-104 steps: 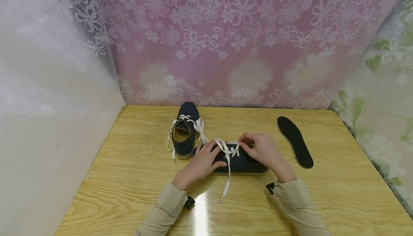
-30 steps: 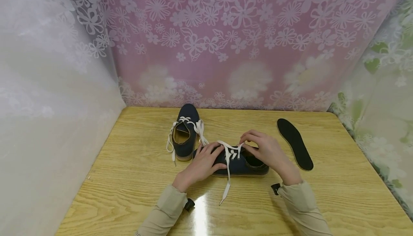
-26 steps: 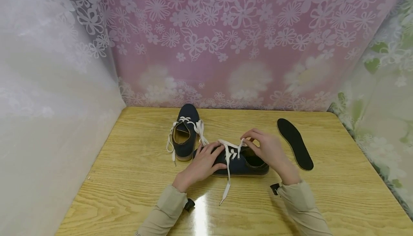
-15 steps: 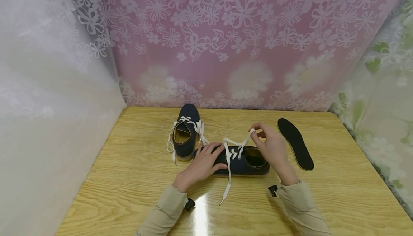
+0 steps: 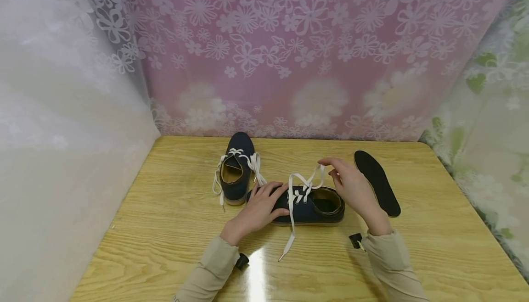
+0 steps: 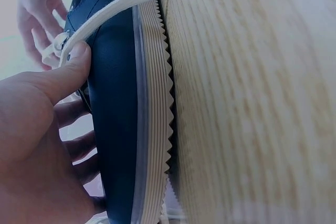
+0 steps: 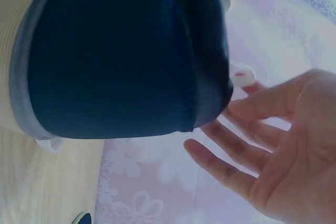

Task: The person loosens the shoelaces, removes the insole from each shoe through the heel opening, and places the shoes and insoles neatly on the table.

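A navy shoe (image 5: 306, 212) with a pale sole lies sideways across the table, its opening to the right. My left hand (image 5: 258, 208) grips its toe, thumb on the near side and fingers over the top; the left wrist view shows the thumb (image 6: 73, 69) beside the white lace. One end of the white shoelace (image 5: 292, 219) hangs down the near side onto the table. My right hand (image 5: 355, 187) is above the shoe opening with its index fingertip at a raised loop of the lace. Its thumb (image 7: 268, 100) stands apart from the fingers.
A second navy shoe (image 5: 234, 187) with loose white laces stands behind on the left, toe toward the curtain. A black insole (image 5: 378, 185) lies at the right, partly behind my right hand. A pink flowered curtain (image 5: 289, 86) closes off the back of the wooden table (image 5: 165, 228).
My right hand pulled the lace up and to the right, then its fingers spread, leaving the lace in a loop at the index fingertip. My left hand has stayed on the toe.
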The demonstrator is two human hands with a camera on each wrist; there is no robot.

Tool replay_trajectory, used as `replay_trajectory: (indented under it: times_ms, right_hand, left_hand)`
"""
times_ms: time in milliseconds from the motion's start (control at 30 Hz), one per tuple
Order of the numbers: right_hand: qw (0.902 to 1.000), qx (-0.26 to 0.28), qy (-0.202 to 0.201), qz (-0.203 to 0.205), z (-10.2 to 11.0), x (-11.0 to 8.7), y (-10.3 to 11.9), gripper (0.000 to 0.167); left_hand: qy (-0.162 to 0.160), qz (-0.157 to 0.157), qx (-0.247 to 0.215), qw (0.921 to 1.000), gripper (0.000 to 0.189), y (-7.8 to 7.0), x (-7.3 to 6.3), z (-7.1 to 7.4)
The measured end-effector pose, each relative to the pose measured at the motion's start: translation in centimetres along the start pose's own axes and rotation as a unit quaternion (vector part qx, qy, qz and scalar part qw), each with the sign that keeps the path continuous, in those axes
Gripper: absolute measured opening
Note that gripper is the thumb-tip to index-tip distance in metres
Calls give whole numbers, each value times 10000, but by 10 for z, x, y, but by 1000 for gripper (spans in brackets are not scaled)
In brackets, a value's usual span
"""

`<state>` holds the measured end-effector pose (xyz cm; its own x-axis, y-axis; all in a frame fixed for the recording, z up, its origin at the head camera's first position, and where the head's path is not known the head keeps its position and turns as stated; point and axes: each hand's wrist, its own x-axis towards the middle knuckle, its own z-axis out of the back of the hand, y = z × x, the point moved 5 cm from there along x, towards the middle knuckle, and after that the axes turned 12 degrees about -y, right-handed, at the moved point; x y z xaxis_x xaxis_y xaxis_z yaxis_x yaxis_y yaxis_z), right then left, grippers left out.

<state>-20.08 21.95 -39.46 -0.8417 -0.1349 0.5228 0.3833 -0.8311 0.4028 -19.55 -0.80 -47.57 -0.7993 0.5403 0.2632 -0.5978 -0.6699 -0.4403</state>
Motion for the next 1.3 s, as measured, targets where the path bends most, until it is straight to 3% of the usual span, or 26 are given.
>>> replay_trajectory:
  times_ms: [133, 233, 400, 500, 600, 733, 833, 967, 1067, 1167, 1300]
  right_hand:
    - [9996, -42, -122, 245, 2, 1, 4, 48]
    - [9996, -35, -161, 240, 3, 1, 5, 40]
    - [9976, -394, 488, 301, -5, -2, 5, 13]
    - [9934, -522, 904, 482, -12, -4, 6, 9]
    - [9922, -457, 991, 606, -17, -5, 9, 10]
    - [9957, -124, 591, 699, -17, -4, 15, 7]
    - [9952, 295, -336, 867, -6, -1, 20, 10]
    - [9735, 712, -1991, 865, 17, 1, 21, 18]
    - [9591, 848, -2655, 502, 29, 1, 16, 18]
    - [9648, 698, -2530, 152, 31, 2, 11, 16]
    - [9905, 32, -1375, 32, 18, 2, 6, 21]
  left_hand:
    - [-8, -12, 3, 10000, 72, 0, 0, 0]
    - [-7, -40, 38, 10000, 72, 0, 1, 1]
    - [-38, -76, 55, 9999, 71, -1, 1, 1]
    - [-22, -73, 55, 10000, 71, -1, 0, 1]
    - [-20, -72, 50, 10000, 71, -2, 0, 2]
    - [-15, -58, 87, 9999, 71, -2, 0, 2]
    - [-30, -69, 123, 9999, 71, -2, 0, 1]
    - [-70, -70, -6, 10000, 71, -2, 0, 1]
    - [-72, -40, -124, 9999, 72, -2, 0, 1]
    - [-85, -45, -143, 9999, 72, -3, -1, 2]
    - [-141, -104, -124, 9998, 71, -3, -1, 3]
